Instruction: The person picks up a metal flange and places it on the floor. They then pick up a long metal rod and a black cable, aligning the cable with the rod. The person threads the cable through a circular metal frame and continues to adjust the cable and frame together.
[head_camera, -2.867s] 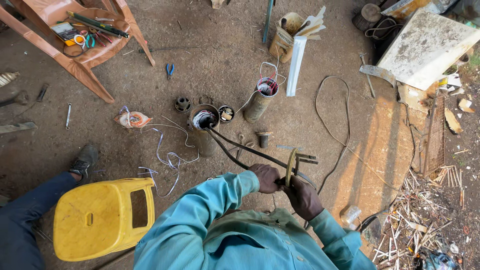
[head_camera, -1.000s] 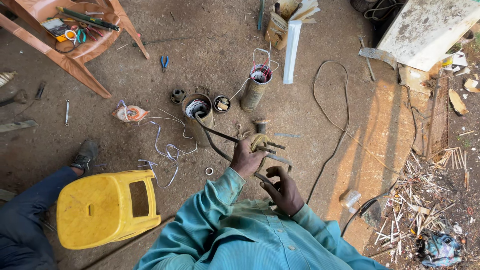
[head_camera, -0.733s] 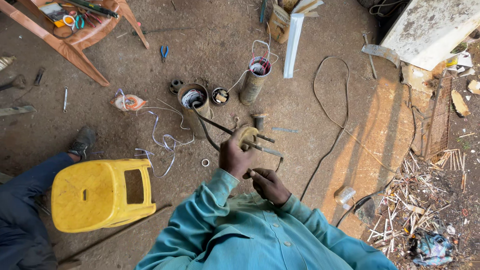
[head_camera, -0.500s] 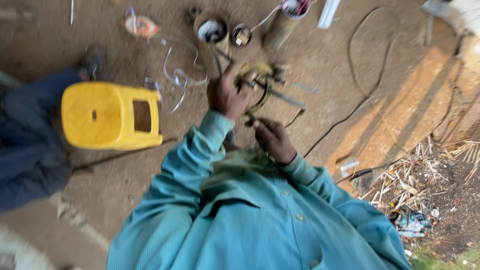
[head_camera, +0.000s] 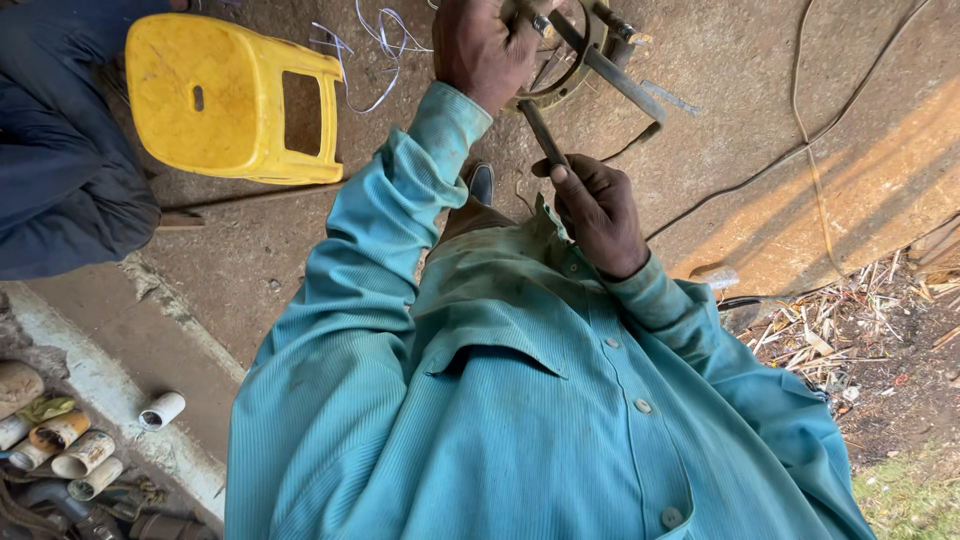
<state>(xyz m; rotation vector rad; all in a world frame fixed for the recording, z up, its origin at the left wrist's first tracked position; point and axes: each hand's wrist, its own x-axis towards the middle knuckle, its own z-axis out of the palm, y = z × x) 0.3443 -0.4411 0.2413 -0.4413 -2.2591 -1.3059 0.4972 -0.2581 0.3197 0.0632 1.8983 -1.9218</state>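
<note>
Left hand (head_camera: 482, 45) near top edge of view, fingers curled tight round a rusty metal ring (head_camera: 560, 80) w/ flat bars bolted across it. Ring held above the dirt floor (head_camera: 760, 110), partly cut off by top of frame. Right hand (head_camera: 600, 212) lower, close to chest, fist closed round the near end of a dark metal rod (head_camera: 543, 135); thumb up along the rod. Rod runs up from right hand to the ring, far end at or under ring's lower rim; can't tell if joined there. A flat grey bar (head_camera: 625, 85) slants across the ring toward the right, sticks out past the rim.

Both arms in teal ribbed shirt (head_camera: 500, 400), buttons down the front, smudged w/ dirt. Dark shoe toe (head_camera: 481, 182) visible between left sleeve and right hand.

Yellow plastic stool (head_camera: 225, 95) on its side, upper left, well apart from the hands, square cutout facing camera. Another person's dark-blue trouser leg (head_camera: 60, 170) just beside stool, at left edge. Loose white wire strands (head_camera: 375, 40) on floor between stool and left hand. Thin cable (head_camera: 810, 130) curves over floor at right. Dry straw and litter (head_camera: 840, 330) at right edge. Short pipe pieces (head_camera: 70, 450) lower left corner, one white piece (head_camera: 160, 410) near them beside a concrete kerb (head_camera: 110, 370).
</note>
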